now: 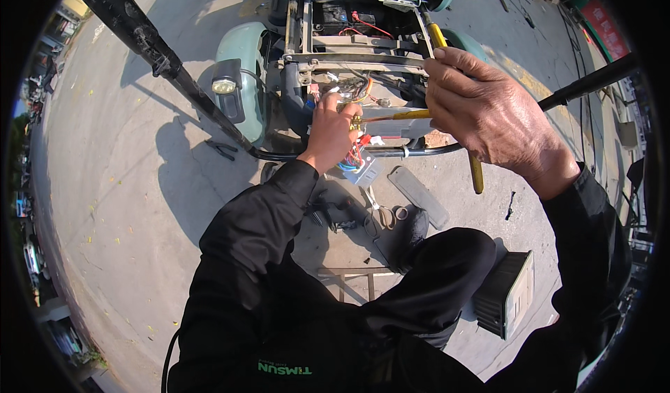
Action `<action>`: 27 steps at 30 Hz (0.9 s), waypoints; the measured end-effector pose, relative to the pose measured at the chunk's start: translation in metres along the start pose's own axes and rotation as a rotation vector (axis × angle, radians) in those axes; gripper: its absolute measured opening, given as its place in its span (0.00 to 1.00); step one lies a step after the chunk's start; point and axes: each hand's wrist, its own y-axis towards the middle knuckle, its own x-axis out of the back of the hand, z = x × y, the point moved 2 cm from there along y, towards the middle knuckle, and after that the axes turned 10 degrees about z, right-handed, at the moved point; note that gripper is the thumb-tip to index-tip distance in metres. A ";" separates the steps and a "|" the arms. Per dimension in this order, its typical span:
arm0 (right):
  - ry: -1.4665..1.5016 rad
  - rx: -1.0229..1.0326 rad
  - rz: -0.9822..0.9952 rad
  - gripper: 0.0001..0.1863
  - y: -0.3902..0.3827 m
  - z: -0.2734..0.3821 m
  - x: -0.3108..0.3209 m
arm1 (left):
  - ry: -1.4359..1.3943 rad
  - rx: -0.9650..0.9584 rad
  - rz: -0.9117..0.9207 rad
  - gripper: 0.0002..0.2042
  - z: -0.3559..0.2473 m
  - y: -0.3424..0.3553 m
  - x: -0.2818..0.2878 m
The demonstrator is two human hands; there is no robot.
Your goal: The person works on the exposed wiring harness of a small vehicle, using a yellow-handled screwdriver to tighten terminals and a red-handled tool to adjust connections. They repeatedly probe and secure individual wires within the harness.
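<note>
My left hand (335,131) is closed on a small brass fitting (356,122) among wires at the front of a green vehicle's open frame (335,62). A slim shaft with a yellow section (408,114) reaches from that fitting toward my right hand (481,114). My right hand is curled around a yellow-handled tool; yellow pieces show above it (436,34) and below it (477,180), and their join is hidden. Below my left hand hangs a grey box (361,173) with coloured wires and a red connector (363,140).
Scissors (382,215), a grey flat panel (419,196) and pliers (222,149) lie on the concrete ground. A dark box (502,295) is beside my right leg. A battery (335,18) sits in the frame. Black tubes (188,93) cross on both sides; a green fender (251,114) is at left.
</note>
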 end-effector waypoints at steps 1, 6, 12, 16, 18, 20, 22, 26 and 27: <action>0.103 -0.022 0.034 0.12 0.002 -0.003 -0.002 | -0.021 0.030 0.017 0.23 0.000 0.000 -0.001; 0.490 -0.208 0.157 0.16 0.011 -0.012 -0.009 | -0.012 0.040 -0.020 0.23 -0.002 -0.002 -0.002; 0.620 -0.659 0.232 0.17 0.023 -0.005 -0.018 | -0.013 0.077 0.016 0.23 -0.004 -0.005 -0.002; 0.643 -0.510 0.315 0.17 0.015 -0.003 -0.021 | -0.024 0.044 0.032 0.22 -0.003 -0.001 0.005; 0.699 -0.385 0.345 0.16 0.007 0.000 -0.021 | -0.037 0.019 0.049 0.23 -0.001 -0.001 0.008; 0.738 -0.355 0.317 0.14 0.001 0.001 -0.022 | -0.060 0.027 0.083 0.25 0.004 -0.004 0.011; 0.778 -0.370 0.303 0.13 -0.004 0.002 -0.025 | -0.064 0.035 0.126 0.27 0.010 -0.004 0.015; 0.802 -0.440 0.289 0.10 -0.006 0.006 -0.029 | -0.056 0.009 0.121 0.27 0.011 -0.001 0.013; 0.791 -0.444 0.276 0.10 -0.005 0.007 -0.030 | -0.050 0.001 0.097 0.27 0.012 -0.001 0.012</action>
